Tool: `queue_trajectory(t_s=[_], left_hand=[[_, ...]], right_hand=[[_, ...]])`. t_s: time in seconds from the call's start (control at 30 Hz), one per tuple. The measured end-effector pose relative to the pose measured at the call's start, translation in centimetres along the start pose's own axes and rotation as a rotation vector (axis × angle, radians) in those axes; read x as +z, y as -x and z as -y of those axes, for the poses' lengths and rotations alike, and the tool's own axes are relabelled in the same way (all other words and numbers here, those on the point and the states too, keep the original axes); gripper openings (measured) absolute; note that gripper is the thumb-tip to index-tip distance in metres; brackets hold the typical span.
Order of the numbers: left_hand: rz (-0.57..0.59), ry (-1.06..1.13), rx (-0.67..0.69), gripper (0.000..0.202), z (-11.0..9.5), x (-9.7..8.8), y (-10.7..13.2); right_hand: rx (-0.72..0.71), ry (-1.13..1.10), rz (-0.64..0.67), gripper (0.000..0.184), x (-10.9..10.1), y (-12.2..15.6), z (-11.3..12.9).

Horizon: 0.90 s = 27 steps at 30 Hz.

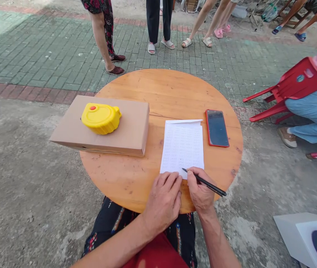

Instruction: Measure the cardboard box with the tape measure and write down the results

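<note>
My right hand (pixel 200 191) is closed around a black pen (pixel 206 183), whose tip touches the lower edge of a white sheet of paper (pixel 183 147) covered in small printed rows. My left hand (pixel 163 201) lies flat on the round wooden table (pixel 136 178), fingers stretched out, fingertips touching the paper's bottom edge. It holds nothing.
A brown cardboard box (pixel 119 130) with a yellow tape measure (pixel 101 118) on top sits on the table's left side. A red-cased phone (pixel 216 127) lies right of the paper. Several people stand beyond the table; someone sits on a red plastic chair (pixel 289 87) at right. A white box (pixel 300 232) lies at lower right.
</note>
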<state>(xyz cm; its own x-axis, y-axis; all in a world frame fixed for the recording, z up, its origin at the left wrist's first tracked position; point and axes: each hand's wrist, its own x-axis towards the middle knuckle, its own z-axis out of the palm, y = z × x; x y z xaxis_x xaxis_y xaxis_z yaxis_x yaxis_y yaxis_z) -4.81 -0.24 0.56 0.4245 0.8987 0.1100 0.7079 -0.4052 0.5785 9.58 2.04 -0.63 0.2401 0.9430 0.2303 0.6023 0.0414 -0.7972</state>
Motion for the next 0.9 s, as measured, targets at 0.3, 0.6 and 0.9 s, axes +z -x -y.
queue_trajectory(t_s=[0.3, 0.6, 0.9], left_hand=[[-0.001, -0.016, 0.007, 0.041, 0.0, 0.1, 0.1], [0.005, -0.019, 0.01, 0.041, 0.0, 0.0, 0.0], [0.002, -0.02, 0.012, 0.041, 0.0, 0.0, 0.1]], right_hand=[[0.127, -0.069, -0.034, 0.016, 0.1, 0.5, -0.8], [0.115, -0.051, -0.005, 0.015, 0.2, 0.5, -1.1], [0.078, -0.014, -0.01, 0.016, 0.1, 0.2, -0.5]])
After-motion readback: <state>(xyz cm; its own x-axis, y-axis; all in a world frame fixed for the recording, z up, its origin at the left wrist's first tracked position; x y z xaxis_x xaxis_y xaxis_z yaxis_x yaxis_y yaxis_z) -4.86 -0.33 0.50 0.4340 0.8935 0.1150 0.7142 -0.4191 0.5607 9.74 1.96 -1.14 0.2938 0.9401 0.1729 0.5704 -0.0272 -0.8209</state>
